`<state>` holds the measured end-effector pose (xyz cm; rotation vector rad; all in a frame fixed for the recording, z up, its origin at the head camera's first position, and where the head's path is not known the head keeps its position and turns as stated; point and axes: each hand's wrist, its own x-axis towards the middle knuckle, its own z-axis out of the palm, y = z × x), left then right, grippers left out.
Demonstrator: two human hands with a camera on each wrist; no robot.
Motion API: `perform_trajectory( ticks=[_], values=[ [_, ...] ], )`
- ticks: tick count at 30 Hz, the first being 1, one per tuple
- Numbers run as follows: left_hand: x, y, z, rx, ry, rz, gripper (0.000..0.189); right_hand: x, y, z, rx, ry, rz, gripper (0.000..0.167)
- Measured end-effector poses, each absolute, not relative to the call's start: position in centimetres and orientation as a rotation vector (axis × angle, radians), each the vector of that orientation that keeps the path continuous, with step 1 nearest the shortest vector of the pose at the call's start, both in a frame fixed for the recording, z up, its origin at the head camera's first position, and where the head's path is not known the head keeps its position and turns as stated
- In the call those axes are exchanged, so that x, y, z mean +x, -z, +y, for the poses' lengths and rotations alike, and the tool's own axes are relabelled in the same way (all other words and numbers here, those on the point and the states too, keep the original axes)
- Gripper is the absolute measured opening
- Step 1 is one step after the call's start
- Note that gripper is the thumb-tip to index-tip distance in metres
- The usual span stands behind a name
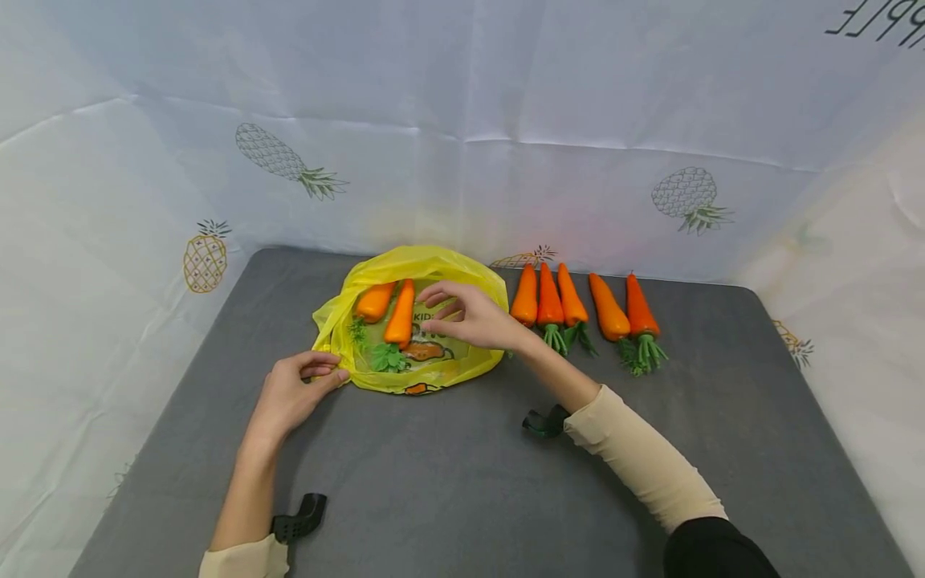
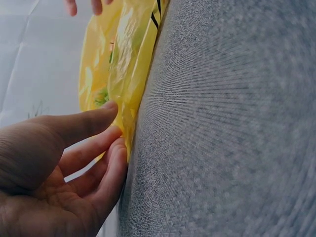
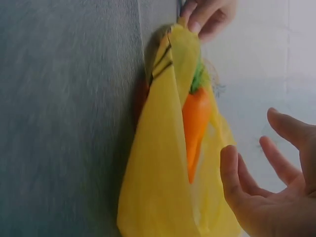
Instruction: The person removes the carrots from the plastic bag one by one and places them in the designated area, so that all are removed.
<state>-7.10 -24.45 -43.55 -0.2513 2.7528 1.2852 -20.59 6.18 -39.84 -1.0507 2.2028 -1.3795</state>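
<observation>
A yellow plastic bag (image 1: pixel 477 365) lies on the grey table with its mouth spread wide. Inside it are two orange carrots with green tops, one carrot (image 1: pixel 400 317) near the middle and another carrot (image 1: pixel 374 303) to its left. My left hand (image 1: pixel 292 393) pinches the bag's near left edge between thumb and fingers, as the left wrist view shows close up. Over the bag's opening hovers my right hand (image 1: pixel 473 317), its fingers loosely bent and spread, with nothing between them. In the right wrist view a carrot (image 3: pixel 196 116) shows behind the bag's yellow wall.
To the right of the bag, several carrots lie in a row, from the near-bag carrot (image 1: pixel 524 297) to the far right carrot (image 1: pixel 640 309). A white cloth with pineapple prints (image 1: pixel 433 96) hangs behind the table (image 1: pixel 433 482). Black wrist mounts (image 1: pixel 299 518) sit by both forearms.
</observation>
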Motion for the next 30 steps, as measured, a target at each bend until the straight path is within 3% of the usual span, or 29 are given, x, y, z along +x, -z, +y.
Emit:
perform_trajectory(
  ticks=[12,25,30],
  values=[
    [-7.0,43.5,-24.7,-0.250,-1.264,2.755,0.044,-20.7,42.4,2.2,-1.090,1.293,2.190,0.043],
    [-7.1,43.5,-24.6,-0.246,-1.270,2.751,0.043,-20.6,43.5,1.4,-1.072,1.238,2.142,0.056],
    [-7.2,43.5,-24.5,-0.244,-1.277,2.749,0.043,-20.5,43.4,1.1,-1.138,1.096,2.259,0.051]
  ],
)
